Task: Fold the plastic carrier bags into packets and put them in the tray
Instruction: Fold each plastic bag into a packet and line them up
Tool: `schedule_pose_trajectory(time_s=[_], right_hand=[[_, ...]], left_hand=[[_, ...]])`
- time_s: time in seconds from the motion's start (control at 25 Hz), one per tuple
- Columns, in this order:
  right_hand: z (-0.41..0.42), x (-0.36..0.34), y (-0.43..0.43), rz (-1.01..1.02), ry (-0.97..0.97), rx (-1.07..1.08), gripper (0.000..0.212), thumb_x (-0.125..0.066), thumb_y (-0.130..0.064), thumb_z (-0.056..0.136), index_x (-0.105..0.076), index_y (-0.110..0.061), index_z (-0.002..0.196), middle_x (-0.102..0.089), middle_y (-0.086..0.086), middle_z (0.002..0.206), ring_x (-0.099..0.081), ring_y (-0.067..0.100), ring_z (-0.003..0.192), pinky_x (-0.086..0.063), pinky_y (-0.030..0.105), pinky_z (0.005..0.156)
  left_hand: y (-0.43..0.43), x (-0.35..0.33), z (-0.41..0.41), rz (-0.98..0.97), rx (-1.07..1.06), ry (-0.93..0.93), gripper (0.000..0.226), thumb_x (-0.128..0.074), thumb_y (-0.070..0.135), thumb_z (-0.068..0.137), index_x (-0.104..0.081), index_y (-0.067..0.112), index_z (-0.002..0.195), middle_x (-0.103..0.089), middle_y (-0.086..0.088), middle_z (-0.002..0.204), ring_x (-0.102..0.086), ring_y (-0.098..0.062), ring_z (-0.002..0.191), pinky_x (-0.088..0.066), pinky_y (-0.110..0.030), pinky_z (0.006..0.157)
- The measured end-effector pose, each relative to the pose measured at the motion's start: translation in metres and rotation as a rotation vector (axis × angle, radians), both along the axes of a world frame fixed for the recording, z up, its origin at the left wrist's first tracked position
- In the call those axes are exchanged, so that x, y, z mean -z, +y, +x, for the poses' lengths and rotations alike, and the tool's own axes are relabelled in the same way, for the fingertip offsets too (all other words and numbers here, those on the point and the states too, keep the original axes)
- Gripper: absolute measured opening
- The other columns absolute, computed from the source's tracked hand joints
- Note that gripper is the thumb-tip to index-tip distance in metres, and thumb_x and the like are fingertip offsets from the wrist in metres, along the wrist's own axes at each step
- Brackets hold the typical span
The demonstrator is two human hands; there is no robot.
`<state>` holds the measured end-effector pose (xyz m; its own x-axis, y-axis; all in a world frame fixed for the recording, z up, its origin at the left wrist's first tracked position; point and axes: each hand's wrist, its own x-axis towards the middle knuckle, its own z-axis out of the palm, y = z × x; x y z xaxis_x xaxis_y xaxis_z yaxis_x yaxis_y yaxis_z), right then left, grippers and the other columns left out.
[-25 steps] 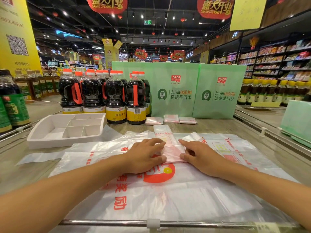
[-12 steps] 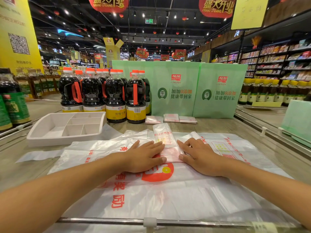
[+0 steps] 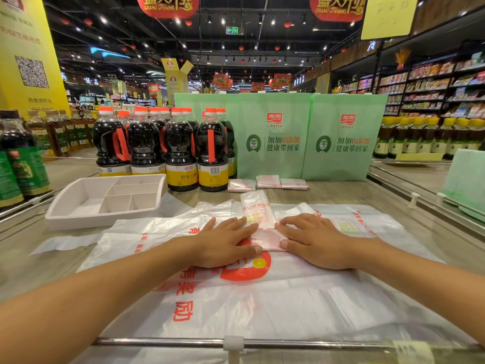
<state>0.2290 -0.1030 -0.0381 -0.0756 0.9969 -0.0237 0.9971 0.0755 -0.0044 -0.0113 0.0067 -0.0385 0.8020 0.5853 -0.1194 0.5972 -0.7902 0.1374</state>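
Note:
A narrow, partly folded strip of clear plastic carrier bag (image 3: 258, 216) lies on top of several flat carrier bags (image 3: 236, 306) printed with red characters. My left hand (image 3: 225, 243) lies flat with straight fingers pressing the strip's left side. My right hand (image 3: 315, 241) presses flat on its right side, fingers pointing inward. Three folded packets (image 3: 267, 183) sit in a row further back on the counter. The white divided tray (image 3: 86, 203) stands at the left, with nothing in its compartments.
Dark soy sauce bottles (image 3: 181, 151) stand behind the tray and more stand at the far left. Green paper bags (image 3: 309, 137) stand upright behind the packets. A metal rail (image 3: 288, 344) runs along the near counter edge, and rails line both sides.
Both hands have flattened and slid slightly further up the folded strip, pressing it down. The tray and the packets have not moved.

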Motion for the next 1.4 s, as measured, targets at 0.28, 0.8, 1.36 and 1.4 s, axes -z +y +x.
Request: schedule_pose_trajectory(time_s=[0.28,0.8,1.36,1.4], right_hand=[[0.01,-0.008,-0.008,0.135,0.23,-0.166,0.059,-0.059,-0.066,0.091,-0.062,-0.031,0.138,-0.051,-0.015,0.147,-0.046,0.003,0.133,-0.038,0.033,0.113],[-0.006,-0.001,-0.001,0.443,0.525,-0.105,0.052,-0.067,-0.024,0.098,-0.049,-0.041,0.143,-0.066,-0.015,0.063,-0.056,0.009,0.056,-0.042,0.018,0.061],[-0.01,0.01,0.01,0.162,0.147,-0.023,0.05,-0.035,-0.046,0.108,-0.033,-0.035,0.157,-0.04,-0.008,0.105,-0.033,0.011,0.1,-0.033,0.035,0.097],[-0.011,0.008,0.009,0.152,0.131,-0.002,0.05,-0.035,-0.046,0.108,-0.032,-0.037,0.157,-0.039,-0.008,0.106,-0.032,0.011,0.101,-0.032,0.035,0.097]], left_hand=[[0.003,-0.004,-0.006,0.01,0.066,-0.129,0.073,-0.045,0.074,0.093,-0.029,0.042,0.158,-0.012,0.008,0.17,-0.015,-0.015,0.154,-0.005,-0.045,0.127],[-0.002,-0.01,0.001,-0.32,0.014,-0.679,0.036,-0.06,0.036,0.102,-0.058,0.033,0.138,-0.066,0.01,0.075,-0.058,-0.005,0.068,-0.048,-0.022,0.069],[-0.005,-0.004,0.007,0.068,-0.064,-0.274,0.045,-0.042,0.05,0.105,-0.055,0.032,0.144,-0.047,0.004,0.14,-0.037,-0.021,0.132,-0.032,-0.044,0.112],[-0.005,-0.004,0.007,0.062,-0.056,-0.206,0.049,-0.037,0.052,0.106,-0.048,0.033,0.15,-0.04,0.005,0.15,-0.031,-0.021,0.139,-0.027,-0.046,0.116]])
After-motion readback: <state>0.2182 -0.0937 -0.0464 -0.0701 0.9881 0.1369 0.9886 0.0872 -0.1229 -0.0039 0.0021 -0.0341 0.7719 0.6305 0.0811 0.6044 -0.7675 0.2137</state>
